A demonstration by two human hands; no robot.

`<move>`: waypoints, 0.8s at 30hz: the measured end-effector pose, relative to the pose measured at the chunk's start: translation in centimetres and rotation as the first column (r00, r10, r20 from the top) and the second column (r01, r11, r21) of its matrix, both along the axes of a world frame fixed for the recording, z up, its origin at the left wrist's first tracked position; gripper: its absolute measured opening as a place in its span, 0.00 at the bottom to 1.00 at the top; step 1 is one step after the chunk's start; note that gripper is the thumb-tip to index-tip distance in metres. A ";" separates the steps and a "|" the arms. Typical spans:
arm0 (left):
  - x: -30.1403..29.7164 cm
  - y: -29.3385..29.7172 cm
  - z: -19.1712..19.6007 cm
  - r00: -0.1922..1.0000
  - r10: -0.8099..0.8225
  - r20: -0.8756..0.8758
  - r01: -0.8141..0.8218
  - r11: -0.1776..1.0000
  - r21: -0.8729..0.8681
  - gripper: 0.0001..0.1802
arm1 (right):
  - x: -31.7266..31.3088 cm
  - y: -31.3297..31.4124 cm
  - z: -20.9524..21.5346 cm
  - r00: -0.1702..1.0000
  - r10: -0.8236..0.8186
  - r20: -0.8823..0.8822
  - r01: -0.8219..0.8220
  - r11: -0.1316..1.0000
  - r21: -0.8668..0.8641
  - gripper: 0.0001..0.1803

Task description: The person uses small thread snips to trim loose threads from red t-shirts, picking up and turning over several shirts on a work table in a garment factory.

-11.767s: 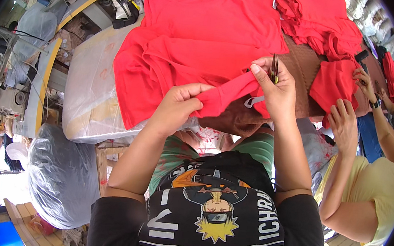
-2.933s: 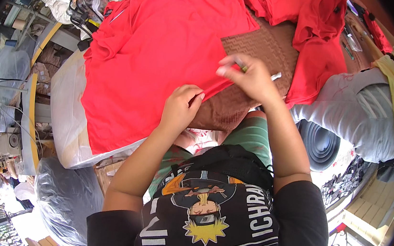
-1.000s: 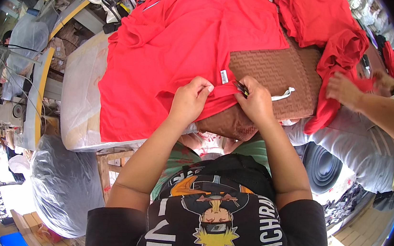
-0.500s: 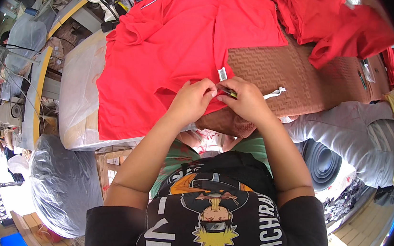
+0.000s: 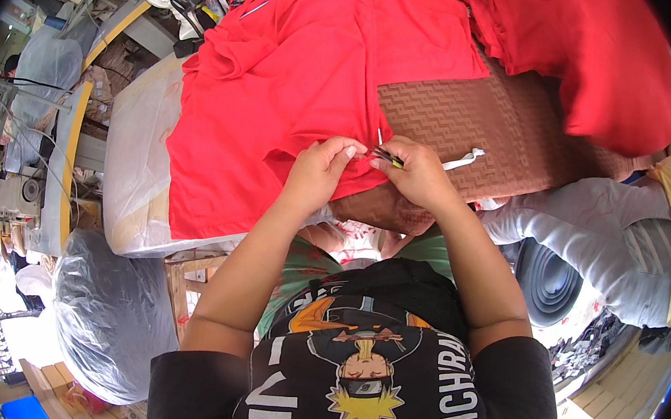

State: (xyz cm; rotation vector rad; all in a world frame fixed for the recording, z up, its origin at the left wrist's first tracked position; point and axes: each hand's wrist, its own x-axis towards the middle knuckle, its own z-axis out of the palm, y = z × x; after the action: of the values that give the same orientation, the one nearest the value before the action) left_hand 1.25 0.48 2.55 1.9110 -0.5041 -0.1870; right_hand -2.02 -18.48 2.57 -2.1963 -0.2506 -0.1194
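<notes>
Head view: the left hand (image 5: 319, 171) pinches the lower edge of a red garment (image 5: 282, 97) spread over a brown quilted pad (image 5: 492, 120), and the right hand (image 5: 417, 173), just beside it, is closed around a small dark clipper (image 5: 387, 158) at that edge. A white strip (image 5: 463, 159) lies on the pad near the right hand, and more red cloth (image 5: 604, 66) is heaped at the far right.
</notes>
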 end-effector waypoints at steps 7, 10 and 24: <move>-0.3 -0.3 1.4 0.994 -0.020 0.108 -0.001 0.982 0.190 0.08 | 0.0 -0.2 -0.3 0.999 0.005 0.039 -0.005 1.000 0.005 0.11; -0.2 -0.5 1.6 0.937 -0.039 0.346 -0.026 0.983 0.180 0.07 | -0.1 -0.2 -0.1 0.999 0.009 0.031 -0.009 1.000 -0.026 0.11; 2.0 0.6 1.0 0.905 -0.233 -0.356 0.249 0.969 -0.002 0.07 | -0.6 -1.5 4.1 0.986 0.145 -0.078 -0.149 0.988 -0.040 0.13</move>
State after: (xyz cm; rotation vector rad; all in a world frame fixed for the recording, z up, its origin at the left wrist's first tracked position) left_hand 3.21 1.12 3.55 1.7990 -0.4917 -0.6970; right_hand -2.64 -20.03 6.62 -2.2136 -0.3757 0.0507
